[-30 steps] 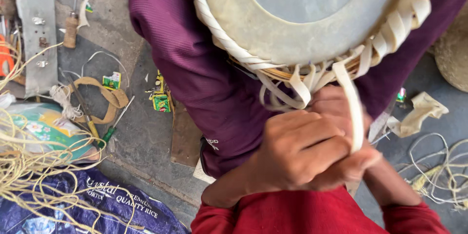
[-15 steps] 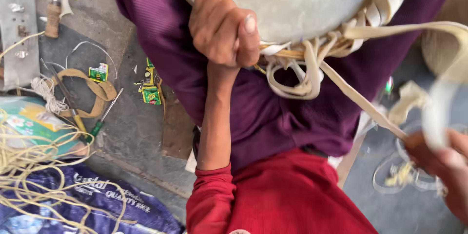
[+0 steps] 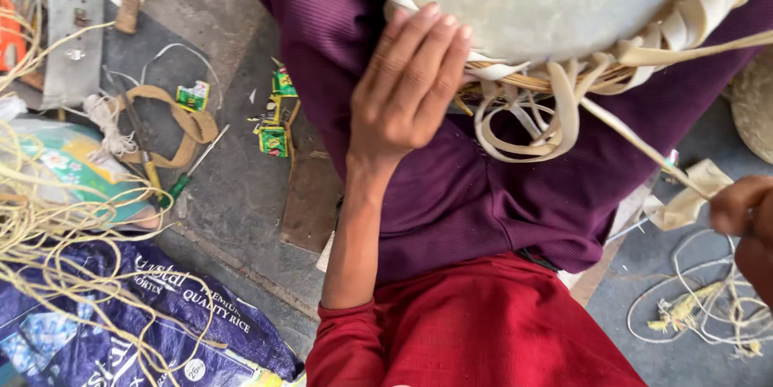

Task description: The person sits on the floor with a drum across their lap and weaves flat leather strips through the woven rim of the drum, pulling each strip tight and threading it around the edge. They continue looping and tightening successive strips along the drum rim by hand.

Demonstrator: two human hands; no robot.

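Observation:
A round drum point(image 3: 547, 8) with a pale skin head lies on my lap over purple cloth point(image 3: 483, 194). Pale hide lacing runs around its rim and hangs in loose loops point(image 3: 531, 125) below it. My left hand point(image 3: 403, 97) rests flat against the drum's rim, fingers straight and holding nothing. One hide strap point(image 3: 644, 145) stretches taut from the rim down to the right. My right hand point(image 3: 745, 218), half cut off by the frame's right edge, is closed on the end of that strap. A red garment point(image 3: 483, 331) covers my body below.
On the concrete floor to the left lie a green-handled screwdriver point(image 3: 189, 173), a tan strap loop point(image 3: 173, 117), small green packets point(image 3: 274, 125), a tangle of yellowish cord point(image 3: 56, 226) over a purple printed sack point(image 3: 145, 314) and a metal bar point(image 3: 72, 24). White cord loops point(image 3: 708, 306) lie at the right.
Both hands first gripped the strap together under the drum. My right hand then pulled it out to the right. My left hand went to the rim as a fist and now lies flat.

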